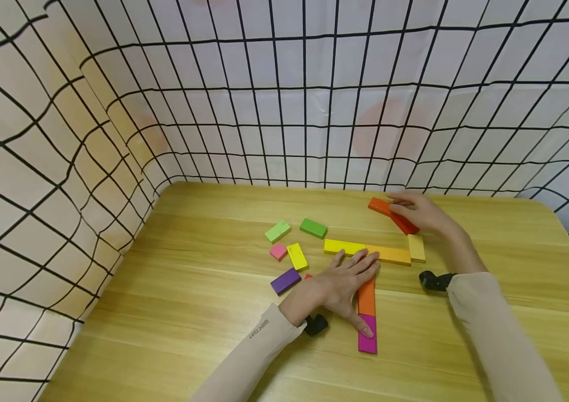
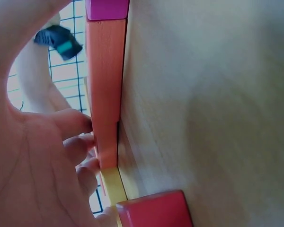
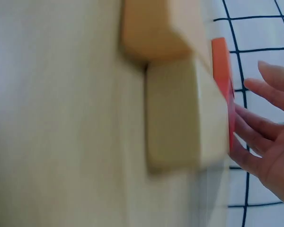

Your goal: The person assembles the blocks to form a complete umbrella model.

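Observation:
My left hand (image 1: 340, 283) lies spread over a column of blocks. Its thumb touches the magenta block (image 1: 367, 346), and its palm and fingers partly cover the orange blocks (image 1: 367, 298). A row of a yellow block (image 1: 340, 246) and a light orange block (image 1: 390, 254) runs just beyond its fingertips, with a pale tan block (image 1: 417, 248) at the right end. Behind that, my right hand (image 1: 421, 211) touches a red block (image 1: 405, 224) with loosely extended fingers. An orange-red block (image 1: 378, 205) adjoins the red one. In the right wrist view, thumb and fingers (image 3: 262, 125) look relaxed.
Left of the column lie loose blocks: light green (image 1: 277, 231), green (image 1: 313, 228), pink (image 1: 278, 252), yellow (image 1: 297, 257) and purple (image 1: 286, 281). A red block (image 2: 156, 210) is near the left hand. Black grid panels (image 1: 304, 111) enclose the wooden table (image 1: 173, 312).

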Action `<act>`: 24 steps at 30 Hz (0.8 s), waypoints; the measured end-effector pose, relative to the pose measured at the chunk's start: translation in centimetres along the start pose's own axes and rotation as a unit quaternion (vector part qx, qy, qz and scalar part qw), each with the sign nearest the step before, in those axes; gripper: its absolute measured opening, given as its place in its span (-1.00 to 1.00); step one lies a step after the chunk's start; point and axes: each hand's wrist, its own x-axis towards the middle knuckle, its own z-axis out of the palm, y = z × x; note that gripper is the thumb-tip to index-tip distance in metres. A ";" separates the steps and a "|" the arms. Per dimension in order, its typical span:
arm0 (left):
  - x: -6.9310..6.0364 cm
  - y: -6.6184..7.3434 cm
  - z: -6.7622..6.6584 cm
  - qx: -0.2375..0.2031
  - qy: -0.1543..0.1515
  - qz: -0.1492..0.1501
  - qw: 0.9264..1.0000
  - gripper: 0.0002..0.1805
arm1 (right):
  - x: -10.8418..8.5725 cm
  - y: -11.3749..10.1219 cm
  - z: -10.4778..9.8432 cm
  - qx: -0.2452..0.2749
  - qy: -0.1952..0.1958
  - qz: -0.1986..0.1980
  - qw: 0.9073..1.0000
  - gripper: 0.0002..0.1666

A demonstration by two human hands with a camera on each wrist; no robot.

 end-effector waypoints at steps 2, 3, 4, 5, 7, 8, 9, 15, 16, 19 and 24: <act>0.0 0.0 0.0 0.000 -0.001 0.001 1.000 0.53 | -1.0 0.3 -0.4 0.001 -0.013 -0.006 1.000 -0.32; 0.0 0.0 0.0 -0.001 0.001 0.002 1.000 0.53 | -1.6 0.4 -0.6 -0.004 -0.017 -0.006 1.000 -0.30; 0.0 0.0 0.0 0.000 0.001 0.003 1.000 0.53 | -2.1 0.6 -0.7 -0.008 -0.021 -0.005 1.000 -0.29; 0.0 0.0 -0.1 -0.001 0.002 0.003 1.000 0.53 | -2.7 0.7 -0.9 -0.014 -0.024 -0.002 1.000 -0.27; 0.0 0.0 0.0 -0.001 0.003 0.003 1.000 0.53 | -3.8 1.0 -1.1 -0.026 -0.032 0.003 0.999 -0.24; -0.1 0.0 0.0 -0.001 0.002 0.002 1.000 0.53 | -4.3 1.1 -1.2 -0.031 -0.035 0.002 0.999 -0.23; 0.0 0.0 0.0 -0.002 0.003 0.002 1.000 0.53 | -4.8 1.2 -1.2 -0.035 -0.036 0.005 0.999 -0.22; 0.0 0.0 0.1 -0.006 0.002 0.002 1.000 0.53 | -7.4 1.7 -1.0 -0.024 -0.061 0.018 0.998 -0.15; 0.0 0.0 0.0 -0.006 0.002 0.002 1.000 0.53 | -7.8 1.7 -0.9 -0.020 -0.065 0.022 0.997 -0.14; 0.0 0.1 0.0 -0.006 0.001 0.003 1.000 0.53 | -8.6 1.9 -0.5 -0.011 -0.074 0.030 0.997 -0.10; 0.0 -0.1 0.1 -0.005 0.004 0.007 1.000 0.51 | -9.2 1.7 -0.1 -0.016 -0.076 0.024 0.997 -0.05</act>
